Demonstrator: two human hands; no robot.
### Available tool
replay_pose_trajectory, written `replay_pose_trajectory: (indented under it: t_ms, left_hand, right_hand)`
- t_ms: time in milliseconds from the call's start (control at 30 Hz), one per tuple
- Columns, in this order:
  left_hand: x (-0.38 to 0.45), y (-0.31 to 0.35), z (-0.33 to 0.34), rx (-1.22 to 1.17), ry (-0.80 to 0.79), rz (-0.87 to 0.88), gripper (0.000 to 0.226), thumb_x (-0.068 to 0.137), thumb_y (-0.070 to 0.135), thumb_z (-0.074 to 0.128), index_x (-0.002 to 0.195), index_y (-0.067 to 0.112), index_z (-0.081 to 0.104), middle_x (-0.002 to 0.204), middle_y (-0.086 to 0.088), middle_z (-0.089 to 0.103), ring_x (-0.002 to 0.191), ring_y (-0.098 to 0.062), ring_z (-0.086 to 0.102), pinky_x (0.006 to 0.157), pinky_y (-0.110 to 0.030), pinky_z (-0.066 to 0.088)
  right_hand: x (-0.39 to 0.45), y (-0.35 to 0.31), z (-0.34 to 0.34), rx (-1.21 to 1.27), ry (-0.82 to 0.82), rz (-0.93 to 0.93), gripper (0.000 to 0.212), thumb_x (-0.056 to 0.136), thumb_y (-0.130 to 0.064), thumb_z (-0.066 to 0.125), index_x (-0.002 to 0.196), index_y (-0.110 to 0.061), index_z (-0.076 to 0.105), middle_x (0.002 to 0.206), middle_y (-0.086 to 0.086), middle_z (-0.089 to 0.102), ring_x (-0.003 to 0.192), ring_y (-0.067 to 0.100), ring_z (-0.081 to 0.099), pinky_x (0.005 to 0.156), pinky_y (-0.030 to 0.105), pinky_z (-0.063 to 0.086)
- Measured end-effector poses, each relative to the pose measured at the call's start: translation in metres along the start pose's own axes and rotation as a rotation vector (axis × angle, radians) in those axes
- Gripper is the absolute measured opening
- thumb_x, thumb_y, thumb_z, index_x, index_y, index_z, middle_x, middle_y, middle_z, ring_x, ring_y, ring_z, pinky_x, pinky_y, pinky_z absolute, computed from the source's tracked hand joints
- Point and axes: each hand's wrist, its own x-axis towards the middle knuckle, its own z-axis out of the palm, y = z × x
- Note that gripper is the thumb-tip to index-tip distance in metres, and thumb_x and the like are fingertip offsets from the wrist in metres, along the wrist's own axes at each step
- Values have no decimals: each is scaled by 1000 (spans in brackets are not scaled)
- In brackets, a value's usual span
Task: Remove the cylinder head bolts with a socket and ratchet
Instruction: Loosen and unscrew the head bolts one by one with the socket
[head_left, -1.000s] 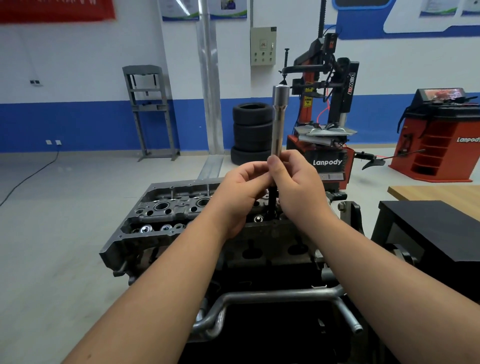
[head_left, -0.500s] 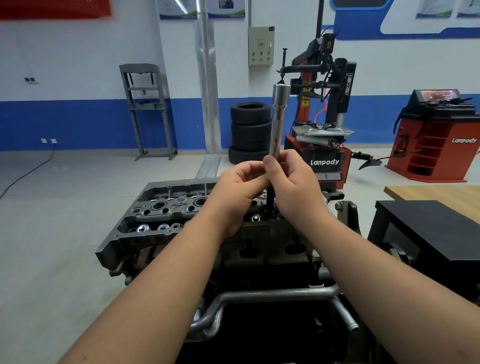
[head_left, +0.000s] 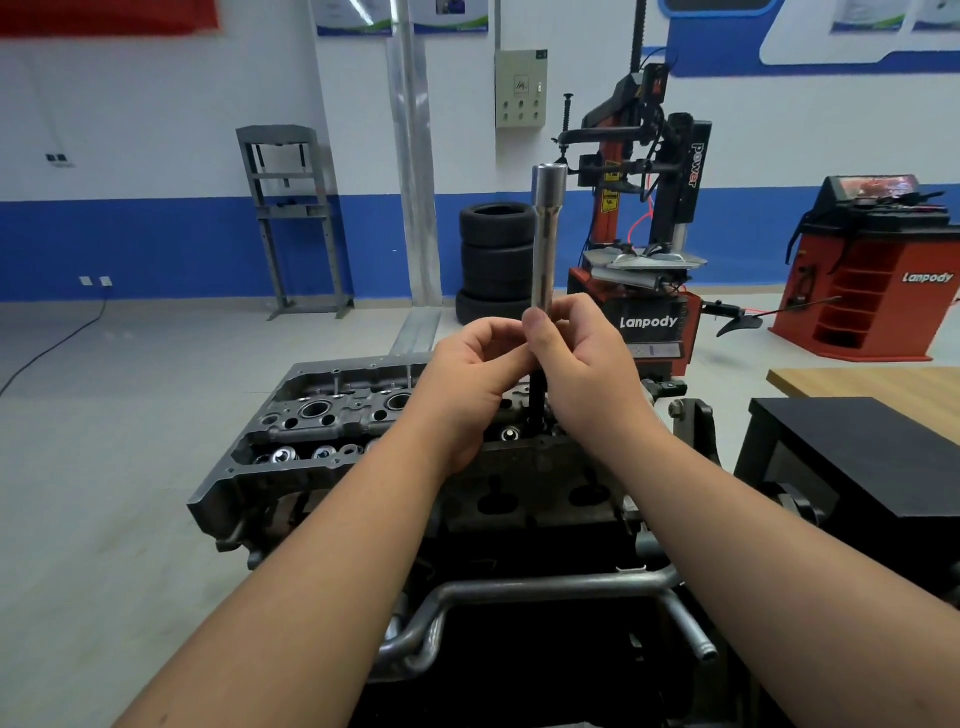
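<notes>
A long silver socket extension stands upright over the grey cylinder head, with a dark shaft below it reaching down into the head. My left hand and my right hand both pinch the tool at its lower end, fingers curled round it from either side. The point where the dark shaft meets the head is partly hidden behind my hands. No ratchet handle shows.
The head sits on an engine stand with a bent metal pipe in front. A black box and a wooden table stand at right. Behind are stacked tyres, a tyre changer, a red balancer and a grey press frame.
Both hands and the tool stay in nearly the same place; my fingers have shifted slightly round the tool. The view has drifted a little.
</notes>
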Motion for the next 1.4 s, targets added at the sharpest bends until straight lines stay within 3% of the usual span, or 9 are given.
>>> replay_pose_trajectory:
  t_ms: [200, 300, 367, 467, 600, 733, 967, 1233, 1400]
  left_hand:
    - [1, 2, -1, -19, -41, -43, 18, 103, 24, 58, 114, 23, 72, 109, 2, 78, 106, -13, 72, 94, -34, 53]
    - [0, 2, 0, -16, -21, -19, 20, 97, 28, 65, 114, 19, 72, 106, 1, 78, 103, -15, 73, 91, -32, 53]
    - [-2, 1, 0, -20, -4, 7, 36, 84, 35, 72, 113, 14, 72, 105, -2, 78, 101, -16, 74, 90, -32, 54]
    - [-2, 1, 0, -13, 4, 14, 42, 74, 39, 75, 109, 15, 71, 102, -2, 78, 98, -15, 74, 87, -31, 54]
    - [1, 2, -1, -5, -12, -26, 17, 96, 28, 66, 110, 22, 74, 105, 2, 78, 101, -13, 73, 87, -29, 53]
    - [1, 1, -1, 10, -11, -40, 17, 101, 25, 61, 113, 23, 73, 107, 2, 78, 104, -14, 73, 95, -36, 54]
    - [1, 0, 0, 36, 11, -10, 11, 95, 27, 70, 105, 22, 72, 98, 5, 78, 89, -6, 73, 73, -19, 54]
    - [4, 0, -1, -1, 4, -63, 16, 103, 25, 59, 112, 23, 73, 107, 1, 78, 105, -18, 71, 92, -35, 53]
    - [2, 0, -2, 8, 17, -38, 33, 82, 41, 73, 107, 20, 71, 101, 2, 78, 95, -13, 73, 89, -36, 52]
  right_hand:
    - [1, 2, -3, 2, -10, 22, 23, 106, -32, 47, 111, -20, 67, 93, -10, 69, 89, 1, 64, 74, 14, 51]
    - [0, 1, -1, 44, -26, 13, 20, 104, -32, 50, 112, -21, 64, 93, -7, 70, 89, 2, 66, 74, 15, 53]
    - [0, 0, 1, 50, -26, 13, 19, 102, -36, 54, 112, -20, 59, 94, -4, 70, 89, 6, 68, 76, 21, 56]
    - [-1, 0, 1, 27, -1, -11, 12, 102, -35, 54, 102, -23, 57, 88, -7, 66, 82, 0, 65, 68, 14, 51]
    - [1, 0, -2, 12, -5, 8, 14, 105, -33, 49, 102, -26, 61, 89, -12, 66, 84, -7, 62, 66, 6, 45]
    - [1, 0, -2, 18, -16, 5, 22, 107, -32, 45, 98, -31, 65, 84, -12, 67, 83, -3, 62, 68, 9, 46]
    - [0, 0, -1, 19, 0, 7, 15, 104, -35, 51, 106, -22, 58, 91, -10, 65, 84, -8, 62, 67, 6, 47]
    - [1, 1, -2, 1, 2, 4, 28, 107, -30, 43, 107, -16, 67, 89, -7, 68, 84, 0, 62, 70, 11, 47]
    - [0, 1, 0, 34, -18, 11, 22, 101, -37, 54, 112, -18, 56, 93, -6, 67, 86, 1, 66, 73, 16, 54]
